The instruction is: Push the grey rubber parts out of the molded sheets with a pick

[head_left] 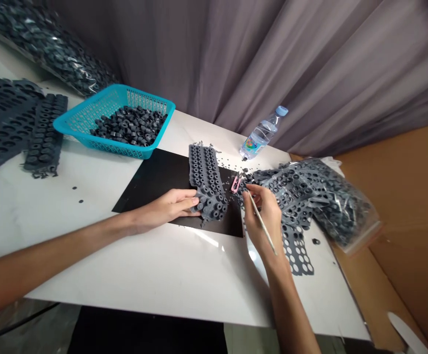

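A grey rubber strip (pixel 207 179) studded with rows of small rings lies on a black mat (pixel 162 182) on the white table. My left hand (pixel 169 206) rests on the mat, fingers closed on the strip's near end. My right hand (pixel 263 214) is just right of the strip, pinched on a thin wooden stick (pixel 261 223) that points toward a pink clip (pixel 236 183). Loose grey bits are scattered around the clip.
A turquoise basket (pixel 84 120) of loose grey rings stands at the back left. More grey ring sheets (pixel 44 135) lie at far left. A clear bag of punched strips (pixel 331 201) sits at right, a water bottle (pixel 261 133) behind, brown cardboard (pixel 409 206) at right.
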The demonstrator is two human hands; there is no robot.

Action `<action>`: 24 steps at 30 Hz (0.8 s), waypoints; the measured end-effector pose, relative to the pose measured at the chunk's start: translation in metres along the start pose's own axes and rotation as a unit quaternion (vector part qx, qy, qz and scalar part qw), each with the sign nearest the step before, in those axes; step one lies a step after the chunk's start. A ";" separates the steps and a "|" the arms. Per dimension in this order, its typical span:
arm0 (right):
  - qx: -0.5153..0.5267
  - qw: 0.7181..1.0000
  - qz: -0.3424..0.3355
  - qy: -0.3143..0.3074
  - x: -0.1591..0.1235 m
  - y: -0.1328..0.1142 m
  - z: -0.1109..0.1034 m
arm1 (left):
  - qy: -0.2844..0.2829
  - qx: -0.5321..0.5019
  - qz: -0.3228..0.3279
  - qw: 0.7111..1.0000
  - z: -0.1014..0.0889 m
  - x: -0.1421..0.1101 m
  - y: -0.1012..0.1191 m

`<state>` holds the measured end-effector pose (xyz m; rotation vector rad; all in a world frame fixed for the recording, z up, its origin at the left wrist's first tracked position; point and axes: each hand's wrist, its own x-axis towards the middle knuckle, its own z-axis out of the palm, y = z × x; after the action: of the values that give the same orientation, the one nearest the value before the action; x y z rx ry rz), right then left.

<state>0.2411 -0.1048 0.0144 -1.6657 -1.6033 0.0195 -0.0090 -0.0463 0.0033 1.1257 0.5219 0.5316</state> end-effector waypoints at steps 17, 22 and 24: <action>0.075 0.956 -0.226 -0.169 -0.010 -0.034 0.010 | -0.003 -0.011 0.032 0.999 -0.001 0.003 -0.003; 0.067 0.958 -0.221 -0.170 -0.010 -0.034 0.010 | -0.003 -0.013 0.031 0.999 -0.002 0.003 -0.005; 0.063 0.957 -0.221 -0.176 -0.010 -0.034 0.010 | -0.001 -0.012 0.031 0.999 -0.002 0.003 -0.006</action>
<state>0.2052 -0.1125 0.0209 -1.2212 -2.1666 0.1960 -0.0072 -0.0449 -0.0038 1.1225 0.4792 0.5881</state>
